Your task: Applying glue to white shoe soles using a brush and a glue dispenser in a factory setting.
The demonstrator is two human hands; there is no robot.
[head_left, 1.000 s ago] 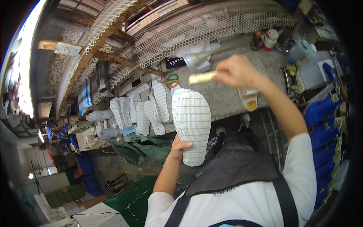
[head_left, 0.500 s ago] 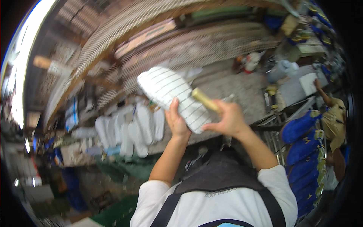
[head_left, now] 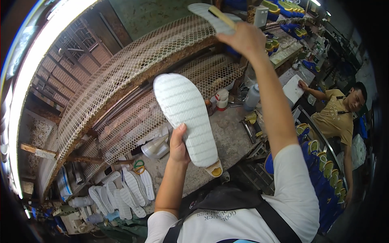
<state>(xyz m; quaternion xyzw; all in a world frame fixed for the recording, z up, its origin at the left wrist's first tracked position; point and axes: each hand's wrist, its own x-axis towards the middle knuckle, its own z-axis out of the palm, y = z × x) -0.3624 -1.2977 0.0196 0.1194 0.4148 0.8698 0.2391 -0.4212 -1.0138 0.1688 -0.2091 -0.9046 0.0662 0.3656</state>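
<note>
My left hand [head_left: 178, 148] grips a long white ridged shoe sole [head_left: 187, 117] near its lower half, thumb on the face. A tan piece with a yellow patch [head_left: 214, 169] shows at the sole's lower end. My right hand [head_left: 245, 39] is raised to the upper right, its fingers closed round a pale wooden-handled tool [head_left: 222, 17]; the tool's working end is hard to make out. Against that tool and the fingers lies a second, greyish-white sole [head_left: 204, 14], over the end of the wire mesh rack [head_left: 162, 52].
More white soles [head_left: 121, 194] lie on the bench at lower left, by green-handled scissors [head_left: 139, 167]. A white-and-red jar [head_left: 221, 99] and a grey bottle [head_left: 252, 97] stand behind. At right are blue-and-yellow shoes [head_left: 320, 162] and a seated person [head_left: 336, 117].
My right hand has left the sole in my left hand and moved up and right, now with another sole and the wooden-handled tool. My left hand keeps its sole.
</note>
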